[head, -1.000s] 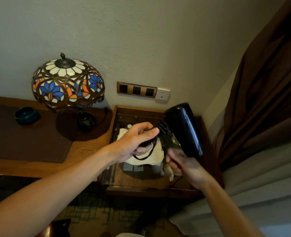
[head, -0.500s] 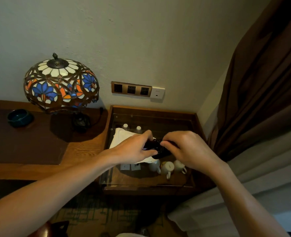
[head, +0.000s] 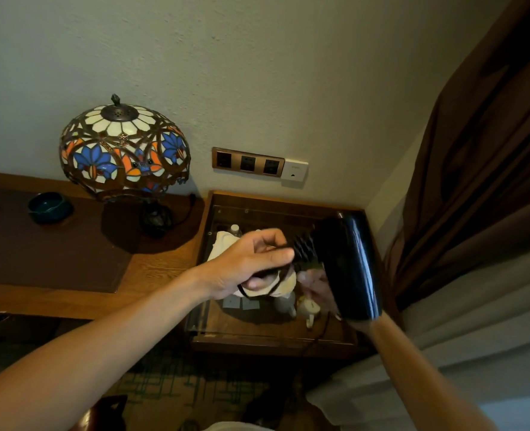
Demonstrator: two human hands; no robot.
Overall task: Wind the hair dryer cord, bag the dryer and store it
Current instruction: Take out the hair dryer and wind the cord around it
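Note:
A glossy black hair dryer (head: pixel 351 262) hangs over the glass-topped side table (head: pixel 276 334). My left hand (head: pixel 251 262) grips its handle, which is wrapped in coils of black cord (head: pixel 302 248). A loop of cord (head: pixel 257 292) hangs below that hand. My right hand (head: pixel 316 290) is blurred and mostly hidden behind the dryer's body; what it holds is hard to make out. A thin length of cord (head: pixel 323 329) trails down toward the floor. A cream cloth bag (head: pixel 223 244) lies in the table's compartment behind my left hand.
A stained-glass lamp (head: pixel 123 150) and a teal bowl (head: pixel 50 206) stand on the wooden desk (head: pixel 158 269) to the left. Wall sockets (head: pixel 248 163) sit above the side table. White cups (head: pixel 307 309) lie under the glass. Brown curtains (head: pixel 475 181) hang on the right.
Half a second ago both hands were low over the table with the dryer hidden between them. The dryer now swings up on the right and my right hand has dropped behind it.

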